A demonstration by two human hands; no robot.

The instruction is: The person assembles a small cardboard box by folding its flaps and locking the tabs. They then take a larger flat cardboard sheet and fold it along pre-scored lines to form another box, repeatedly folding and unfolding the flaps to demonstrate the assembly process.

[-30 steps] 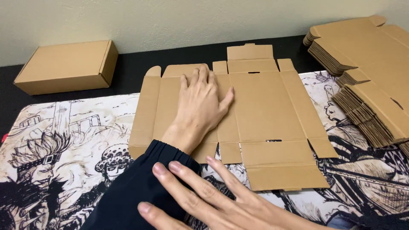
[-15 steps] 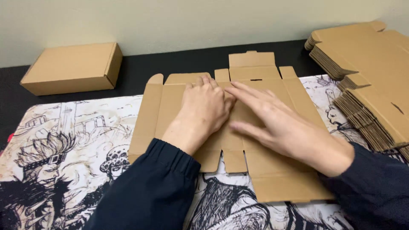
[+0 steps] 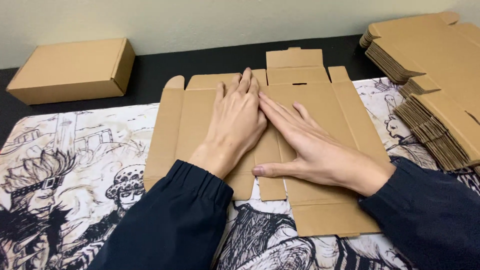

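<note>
Left hand (image 3: 235,120) flat, fingers spread, pressing unfolded cardboard box blank (image 3: 320,107) on illustrated mat (image 3: 75,165). Right hand (image 3: 312,145) flat alongside, touching left, gripping nothing. Assembled box (image 3: 70,70) far left; blank stack (image 3: 435,75) right.

Under your hands lay a flat, unfolded brown cardboard box blank (image 3: 320,105), scored into panels with side flaps and a tabbed flap at its far end. It rested on a black-and-white illustrated mat (image 3: 75,150), fully spread out.
</note>
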